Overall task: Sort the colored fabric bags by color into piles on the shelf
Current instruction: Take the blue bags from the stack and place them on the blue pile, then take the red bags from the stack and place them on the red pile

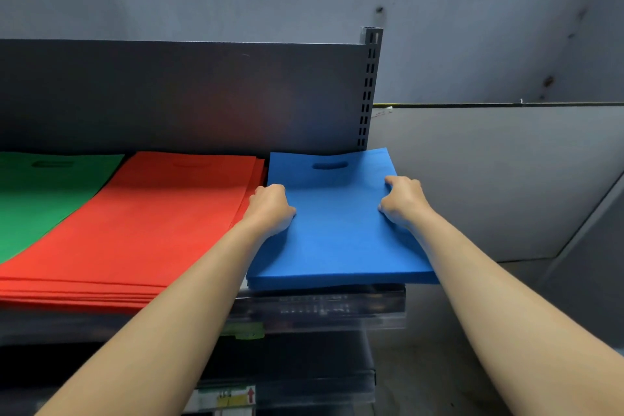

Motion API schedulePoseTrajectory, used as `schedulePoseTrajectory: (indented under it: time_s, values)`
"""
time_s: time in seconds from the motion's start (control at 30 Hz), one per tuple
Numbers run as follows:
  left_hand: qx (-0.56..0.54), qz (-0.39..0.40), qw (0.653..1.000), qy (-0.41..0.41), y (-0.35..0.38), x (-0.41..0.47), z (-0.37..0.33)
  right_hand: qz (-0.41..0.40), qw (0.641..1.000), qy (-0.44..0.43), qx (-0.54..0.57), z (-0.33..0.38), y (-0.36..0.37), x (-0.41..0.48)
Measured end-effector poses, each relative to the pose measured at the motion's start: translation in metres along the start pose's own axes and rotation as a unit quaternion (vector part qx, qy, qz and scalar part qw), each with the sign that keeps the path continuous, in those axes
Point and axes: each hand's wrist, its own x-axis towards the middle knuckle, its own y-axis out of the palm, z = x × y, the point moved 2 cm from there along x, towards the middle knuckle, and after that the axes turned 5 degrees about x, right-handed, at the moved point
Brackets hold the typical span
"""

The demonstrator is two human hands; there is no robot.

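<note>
Blue pile (337,236) gripped at both side edges

It lies at the right end of the shelf (320,311), just beside the red pile (152,223), with a green pile (44,196) further left. The left grip (271,209) and right grip (403,203) curl round its edges, thumbs on top.

Two bare arms stretch out over the shelf (320,309). The left grip (270,209) clamps the left edge of the blue pile (337,240), thumb on top, knuckles just beside the red pile (152,219). The right grip (403,203) curls round the blue pile's right edge. The blue pile lies flat at the shelf's right end, its handle cut-out (330,165) toward the dark back panel (185,94), its near edge jutting past the shelf's front rail. Red lies in the middle and the green pile (44,199) is far left. A slotted upright (368,88) stands behind the blue pile's far corner.
</note>
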Motion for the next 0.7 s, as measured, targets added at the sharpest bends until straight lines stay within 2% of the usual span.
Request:
schedulePoseTrajectory:
  time_s: [0.13, 0.23, 0.33, 0.43, 0.57, 0.7]
  values:
    - [0.016, -0.018, 1.0, -0.009, -0.001, -0.004, -0.004, 0.02, 1.0, -0.004, -0.021, -0.005, 0.003, 0.002]
    - [0.053, -0.052, 0.997, 0.002, -0.006, -0.01, -0.009, -0.008, 0.998, -0.021, -0.053, 0.001, -0.001, -0.002]
    - [0.069, -0.095, 0.993, 0.016, -0.016, -0.016, -0.013, -0.031, 0.995, -0.071, -0.068, 0.021, -0.008, -0.01]
    - [0.066, -0.139, 0.988, 0.023, -0.033, -0.027, -0.012, -0.032, 0.991, -0.129, -0.03, 0.047, -0.005, -0.018]
    - [0.066, -0.185, 0.981, 0.006, -0.056, -0.046, 0.012, -0.003, 0.978, -0.208, 0.015, 0.091, 0.016, -0.037]
    - [0.082, -0.187, 0.978, -0.044, -0.075, -0.059, 0.058, 0.058, 0.965, -0.252, 0.05, 0.13, 0.047, -0.065]
